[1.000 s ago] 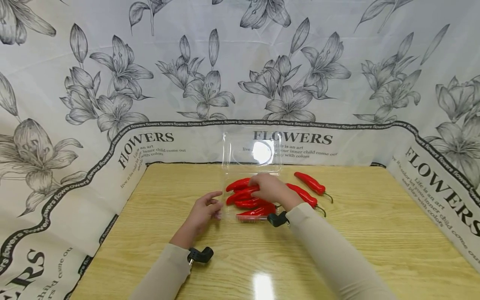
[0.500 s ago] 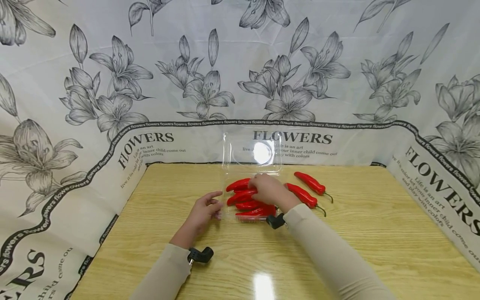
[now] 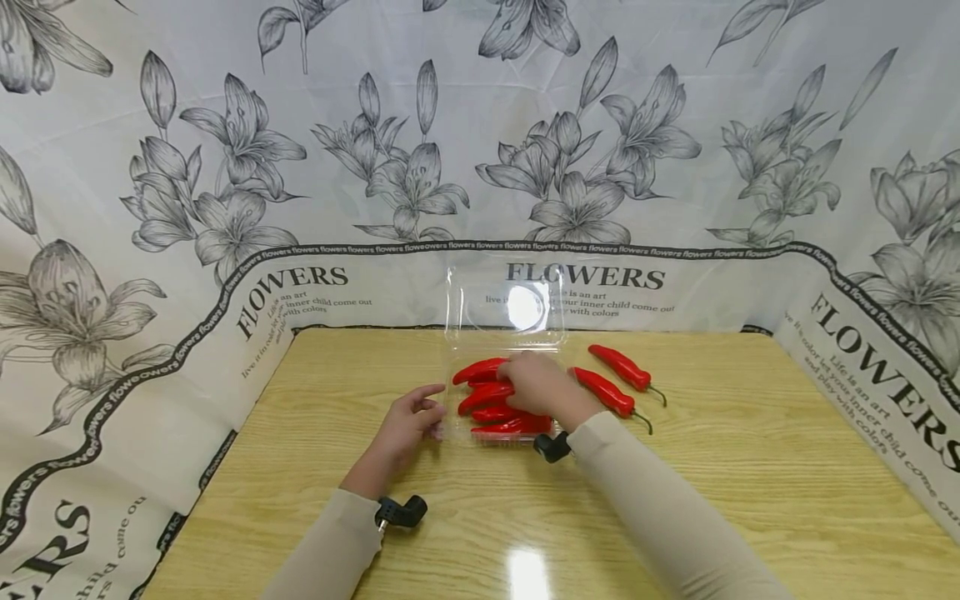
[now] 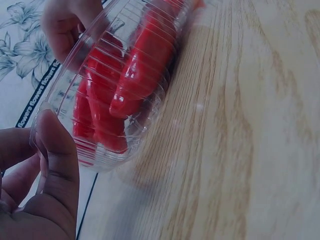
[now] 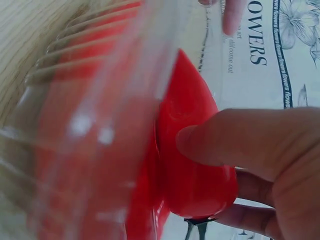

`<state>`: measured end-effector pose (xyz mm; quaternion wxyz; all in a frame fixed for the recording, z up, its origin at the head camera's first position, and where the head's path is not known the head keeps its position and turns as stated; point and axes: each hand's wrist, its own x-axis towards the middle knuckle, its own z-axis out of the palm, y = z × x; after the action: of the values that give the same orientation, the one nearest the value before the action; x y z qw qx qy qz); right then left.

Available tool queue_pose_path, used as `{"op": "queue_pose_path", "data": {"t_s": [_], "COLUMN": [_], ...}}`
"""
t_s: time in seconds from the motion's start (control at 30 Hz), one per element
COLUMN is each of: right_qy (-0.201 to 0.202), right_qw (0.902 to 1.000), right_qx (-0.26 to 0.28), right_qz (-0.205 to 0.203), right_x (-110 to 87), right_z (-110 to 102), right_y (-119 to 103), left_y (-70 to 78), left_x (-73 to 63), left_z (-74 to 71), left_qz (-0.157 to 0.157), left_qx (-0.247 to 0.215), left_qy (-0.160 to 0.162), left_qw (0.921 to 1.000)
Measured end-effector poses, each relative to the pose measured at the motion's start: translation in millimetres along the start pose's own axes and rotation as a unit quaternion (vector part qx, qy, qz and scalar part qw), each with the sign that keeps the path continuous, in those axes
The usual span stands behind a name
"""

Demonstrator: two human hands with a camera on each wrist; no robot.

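A clear plastic clamshell box (image 4: 112, 159) holds several red chili peppers (image 3: 510, 427) lying side by side, their tips mostly to the left. At its left edge my left hand (image 3: 401, 425) pinches the rim between thumb and finger, as the left wrist view shows. My right hand (image 3: 543, 385) reaches into the box from the right. Its thumb and fingers grip one red chili pepper (image 5: 195, 185) near the stem end, on top of or beside the others. That hand hides part of the peppers in the head view.
The box's clear lid (image 3: 465, 308) stands raised at the back. Two more red chili peppers with dark stems, a nearer one (image 3: 603, 392) and a farther one (image 3: 619, 367), lie on the wooden table (image 3: 465, 517) to the right. Flower-printed cloth (image 3: 375, 183) encloses the table.
My right hand has shifted slightly nearer, and a pepper under it has slid a little right and toward me. My left hand stays at the box's rim.
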<state>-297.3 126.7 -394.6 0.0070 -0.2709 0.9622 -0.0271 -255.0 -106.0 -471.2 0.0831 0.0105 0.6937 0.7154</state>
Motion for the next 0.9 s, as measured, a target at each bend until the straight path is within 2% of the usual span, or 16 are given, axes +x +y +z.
{"op": "queue_pose_path", "data": {"t_s": [0.27,0.53,0.77,0.9], "right_qy": [0.009,0.041,0.059,0.074], "right_qw": [0.9966,0.9916,0.9873,0.9831], "right_qx": [0.080,0.122,0.144,0.162], "right_qz": [0.017,0.007,0.031,0.042], "right_x": [-12.5,-29.2,-44.3,-51.6], "right_z": [-8.5,-12.7,-21.6,-27.3], "right_y": [12.1,30.3,45.1,55.8], "left_y": [2.6,2.8,25.1,24.4], "left_x": [-2.3,-1.7,-17.8,-18.6], "left_z": [1.7,0.0,4.0,4.5], "left_qz": [0.001,-0.002,-0.001,0.001], "left_qx": [0.010,0.010,0.009,0.009], "left_qy": [0.003,0.000,-0.019,-0.018], "left_qw": [0.9999,0.9999,0.9998,0.9998]}}
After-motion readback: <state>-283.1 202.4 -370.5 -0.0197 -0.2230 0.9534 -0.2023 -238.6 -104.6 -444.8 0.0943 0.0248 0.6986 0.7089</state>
